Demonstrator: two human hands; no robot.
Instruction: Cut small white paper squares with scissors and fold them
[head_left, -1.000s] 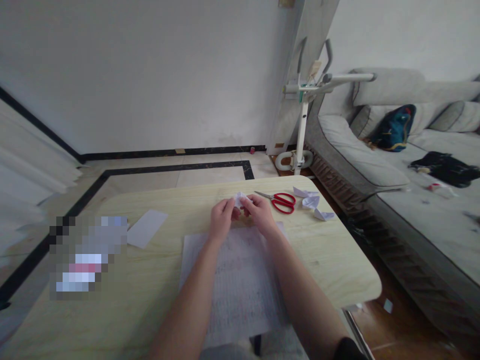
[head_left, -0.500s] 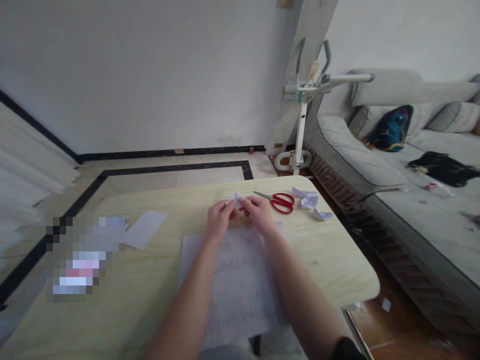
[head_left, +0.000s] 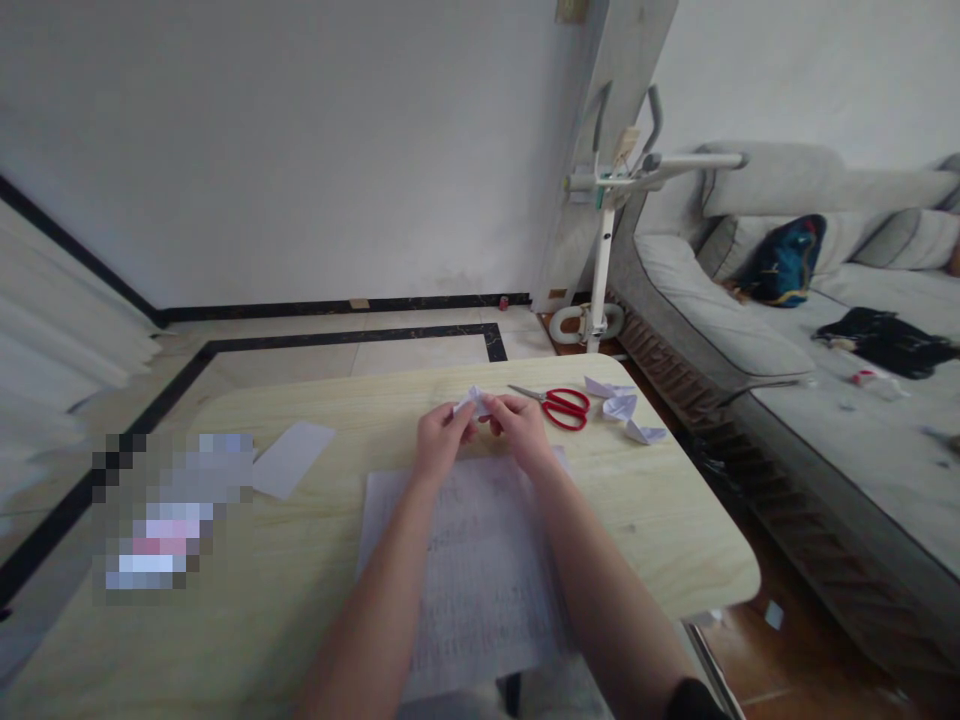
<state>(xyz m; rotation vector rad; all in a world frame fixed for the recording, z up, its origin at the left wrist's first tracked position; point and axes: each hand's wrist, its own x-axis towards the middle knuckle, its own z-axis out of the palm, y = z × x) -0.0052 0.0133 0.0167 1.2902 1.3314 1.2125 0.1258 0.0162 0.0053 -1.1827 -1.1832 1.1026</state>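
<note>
Both of my hands meet over the middle of a pale wooden table, pinching a small folded piece of white paper between their fingertips. My left hand grips its left side with curled fingers. My right hand grips its right side. The paper is held just above the far edge of a large printed sheet that lies under my forearms.
Red-handled scissors lie right of my hands, with three small folded paper pieces beyond them. A white paper strip lies to the left beside a blurred patch. A grey sofa and an exercise machine stand to the right.
My fingers have shifted slightly on the small folded paper, which has turned a little to the left. Everything else on the table is unmoved.
</note>
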